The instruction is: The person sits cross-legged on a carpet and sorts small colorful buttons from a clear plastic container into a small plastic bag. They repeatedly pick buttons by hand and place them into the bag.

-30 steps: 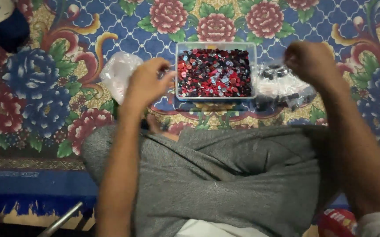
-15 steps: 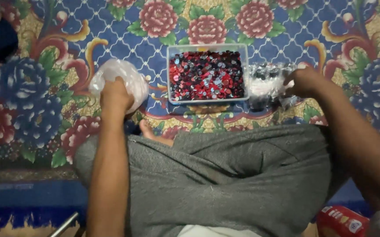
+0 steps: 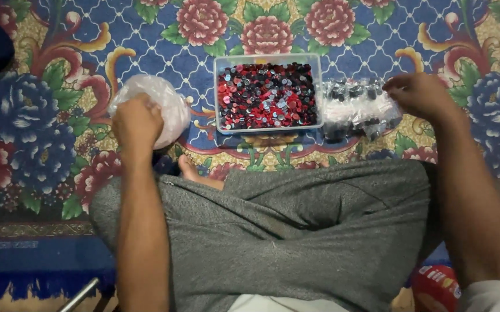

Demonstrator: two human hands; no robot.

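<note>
A clear rectangular plastic tub (image 3: 268, 59) sits at the upper centre of the frame on a floral carpet (image 3: 342, 34), filled nearly to the rim with small round pieces, mostly red and black with some grey among them. Just right of it, touching its side, lies a heap of small clear packets (image 3: 351, 107) that hold dark round pieces. The right hand (image 3: 420, 95) rests at the heap's right edge with its fingers curled down onto the packets, pinching at them; what exactly sits between the fingertips cannot be told. At the left of the tub, a little apart from it, lies a bunched translucent white plastic bag (image 3: 166, 101); its contents cannot be made out. The left hand (image 3: 137, 121) lies on top of this bag, fingers bent and closed into its plastic. Grey-trousered crossed legs (image 3: 296, 231) fill the lower half of the frame, with a bare foot (image 3: 195, 173) showing just below the tub. Compared with half a second before, both hands remain on the same things, the left on the white bag and the right at the packets, and the tub has not moved on the carpet.
</note>
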